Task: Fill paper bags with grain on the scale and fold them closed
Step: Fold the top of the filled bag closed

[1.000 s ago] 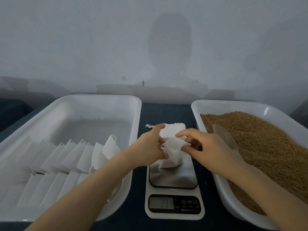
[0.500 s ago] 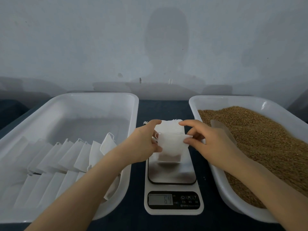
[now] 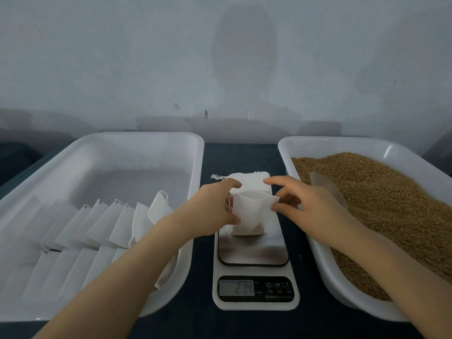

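Left hand (image 3: pixel 212 209) and right hand (image 3: pixel 310 206) each pinch a top corner of the bag (image 3: pixel 249 216) between them. Thin floppy paper, probably light, so I'd grip the rim.

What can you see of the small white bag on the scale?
The bag is small, white, of thin, faintly creased paper. It stands upright on the far part of the scale, its mouth open at the top. The left hand pinches its left upper edge, the right hand its right upper corner. Its contents cannot be seen.
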Motion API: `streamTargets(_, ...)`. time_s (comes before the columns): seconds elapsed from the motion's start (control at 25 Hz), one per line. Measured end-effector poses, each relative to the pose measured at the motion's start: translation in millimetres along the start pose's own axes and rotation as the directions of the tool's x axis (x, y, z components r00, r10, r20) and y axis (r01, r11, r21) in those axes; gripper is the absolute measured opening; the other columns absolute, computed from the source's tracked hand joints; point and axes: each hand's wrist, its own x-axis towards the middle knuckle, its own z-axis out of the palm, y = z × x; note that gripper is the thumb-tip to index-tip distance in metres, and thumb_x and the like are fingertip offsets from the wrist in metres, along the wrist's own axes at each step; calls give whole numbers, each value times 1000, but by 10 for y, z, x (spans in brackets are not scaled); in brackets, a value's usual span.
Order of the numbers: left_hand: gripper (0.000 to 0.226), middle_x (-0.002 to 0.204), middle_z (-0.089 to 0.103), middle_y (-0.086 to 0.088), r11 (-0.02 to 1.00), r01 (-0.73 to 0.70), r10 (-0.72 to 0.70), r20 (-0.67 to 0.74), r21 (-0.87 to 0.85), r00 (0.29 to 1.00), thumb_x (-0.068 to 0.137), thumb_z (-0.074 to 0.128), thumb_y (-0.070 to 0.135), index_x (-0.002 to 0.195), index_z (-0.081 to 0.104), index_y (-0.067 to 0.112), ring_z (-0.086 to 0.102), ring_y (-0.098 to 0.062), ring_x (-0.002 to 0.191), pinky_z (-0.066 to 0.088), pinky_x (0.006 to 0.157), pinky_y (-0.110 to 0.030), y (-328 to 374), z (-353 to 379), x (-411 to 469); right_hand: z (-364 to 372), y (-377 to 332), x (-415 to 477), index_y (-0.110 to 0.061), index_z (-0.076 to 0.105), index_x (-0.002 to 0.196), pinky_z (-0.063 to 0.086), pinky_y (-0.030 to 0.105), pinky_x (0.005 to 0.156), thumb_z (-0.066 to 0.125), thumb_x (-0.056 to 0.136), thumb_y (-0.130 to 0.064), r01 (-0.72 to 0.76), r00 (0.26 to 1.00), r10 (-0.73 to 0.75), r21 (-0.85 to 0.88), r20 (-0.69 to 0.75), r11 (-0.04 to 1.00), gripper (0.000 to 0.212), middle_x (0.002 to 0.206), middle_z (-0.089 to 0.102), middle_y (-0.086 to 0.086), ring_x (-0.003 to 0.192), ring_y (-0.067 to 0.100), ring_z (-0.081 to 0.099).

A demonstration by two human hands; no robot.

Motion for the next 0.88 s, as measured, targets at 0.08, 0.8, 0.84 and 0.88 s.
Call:
streamTargets(0.08, 69, 101, 51, 10, 1000, 4, -5, -3, -19, 1000, 81, 75, 23, 139, 38, 27, 51, -6, 79, 39, 80, -18, 15, -9, -3, 4, 4, 2, -36, 51, 127, 36, -4, 75, 65, 87, -20, 4, 1000, -4, 1, 0, 1000, 45, 87, 63, -22, 91, -14, 54)
streamTargets(0.8, 53, 83, 47, 20, 998, -31, 29, -30, -59, 999, 82, 74, 23, 128, 47, 26, 49, 2, 72, 37, 69, -12, -37, 16, 14, -424, 317, -22, -10, 54, 77, 52, 31, 69, 51, 89, -54, -660, 595, 802, -603, -54, 449, 46, 74, 60, 5, 68, 21, 60)
streamTargets(0.84, 52, 83, 48, 19, 998, -30, 28, -32, -61, 999, 82, 74, 23, 126, 47, 26, 50, 1, 72, 36, 64, -10, -38, 18, 16, -426, 329, -25, -11, 57, 84, 52, 31, 72, 57, 87, -52, -655, 596, 801, -612, -56, 444, 42, 77, 61, 4, 70, 20, 60)
streamTargets(0.88, 50, 83, 49, 19, 997, -28, 26, -32, -66, 999, 82, 74, 23, 125, 47, 26, 50, 1, 73, 35, 62, -8, -37, 19, 16, -433, 338, -31, -11, 59, 93, 53, 32, 76, 61, 85, -48, -650, 591, 805, -625, -59, 432, 38, 82, 61, 3, 75, 20, 61)
